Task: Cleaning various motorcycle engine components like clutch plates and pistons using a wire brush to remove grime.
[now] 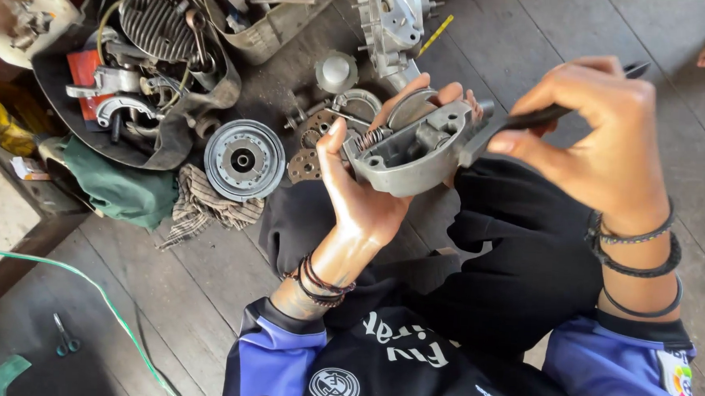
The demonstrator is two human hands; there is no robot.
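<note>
The grey metal housing [418, 149] sits in your left hand [361, 182], fingers wrapped round its far side. Your right hand [601, 130] grips a dark tool [522, 122], tip against the housing's right edge. A round pulley wheel [244, 159] lies on the floor left of your left hand, beside a striped rag [201, 207].

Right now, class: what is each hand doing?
Left hand: closed on a grey metal engine casing.
Right hand: closed on a black-handled tool.
</note>
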